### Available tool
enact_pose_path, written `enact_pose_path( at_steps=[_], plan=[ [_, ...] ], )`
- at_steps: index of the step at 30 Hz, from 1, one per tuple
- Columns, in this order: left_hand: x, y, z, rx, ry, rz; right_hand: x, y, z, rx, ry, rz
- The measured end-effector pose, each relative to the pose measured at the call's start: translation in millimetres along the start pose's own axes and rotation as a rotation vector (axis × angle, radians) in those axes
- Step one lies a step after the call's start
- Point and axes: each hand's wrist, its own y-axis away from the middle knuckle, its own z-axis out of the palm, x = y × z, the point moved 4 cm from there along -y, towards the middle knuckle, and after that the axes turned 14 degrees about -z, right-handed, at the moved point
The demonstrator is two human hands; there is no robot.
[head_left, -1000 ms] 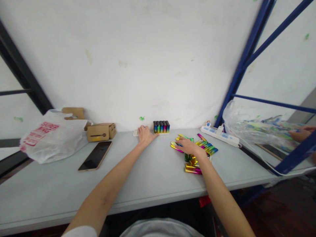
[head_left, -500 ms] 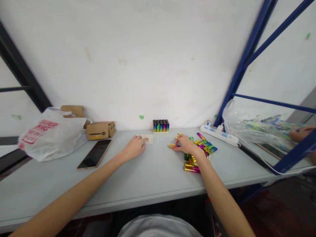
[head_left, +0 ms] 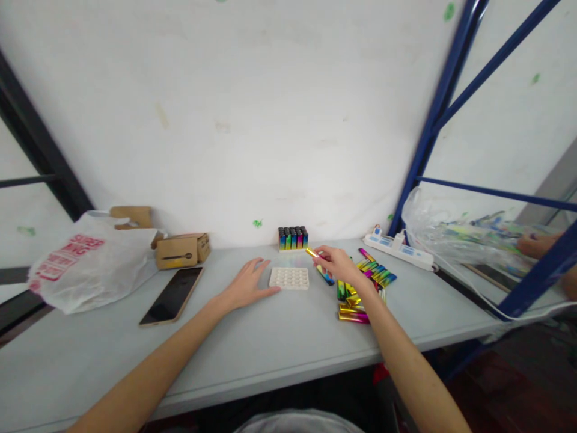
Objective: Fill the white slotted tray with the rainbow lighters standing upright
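Note:
A white tray (head_left: 289, 278) with rows of round holes lies flat on the table. My left hand (head_left: 247, 287) is open at its left side, thumb tip by the near left corner; whether it touches is unclear. My right hand (head_left: 336, 262) pinches a shiny gold lighter (head_left: 312, 253) right of the tray, its tip pointing up and left. Below that hand a blue-and-yellow lighter (head_left: 325, 276) lies on the table. A pile of metallic rainbow-coloured lighters (head_left: 354, 313) spreads under and beside my right forearm, which partly hides it.
Against the wall stands a filled block of black-topped rainbow lighters (head_left: 293, 239). On the left are a phone (head_left: 172, 296), a cardboard box (head_left: 179, 251) and a white plastic bag (head_left: 94, 258). A power strip (head_left: 399, 251) lies right, near a blue frame post (head_left: 421, 150). Another person's hand (head_left: 536, 245) shows beyond.
The white tray has come nearer and to the right, and my left hand has opened beside it. My right hand has lifted a gold lighter from the table.

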Motion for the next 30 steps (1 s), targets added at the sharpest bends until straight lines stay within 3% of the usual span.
enact_pose_path(
  at_steps=[2,5,9,14,22,25,28,30],
  plan=[
    [-10.0,-3.8,1.6,-0.055,0.023,-0.002,-9.9,-1.5,4.0,0.045,-0.191,-0.063],
    [-12.5,-5.9,3.6,-0.078,0.049,0.04,-20.2,-4.2,5.3,0.154,-0.272,-0.089],
    [-11.5,-14.0,6.4,-0.08,0.065,0.023,-18.1,-8.3,6.3,0.244,-0.357,0.005],
    [-3.4,-32.8,11.5,-0.187,0.074,0.06,-12.3,-9.9,4.6,0.331,-0.453,0.053],
    [8.3,-38.3,15.1,-0.171,0.085,0.026,-25.1,-12.5,17.2,0.211,-0.653,0.037],
    [17.3,-48.4,14.0,-0.238,0.068,0.047,-21.6,-13.6,19.6,0.223,-0.58,0.082],
    [26.9,-57.0,13.8,-0.375,0.024,0.061,-19.3,-11.7,14.9,0.281,-0.289,0.079],
    [31.1,-58.9,12.5,-0.396,0.016,0.076,-20.7,-9.1,10.0,0.33,-0.064,0.065]
  ],
)
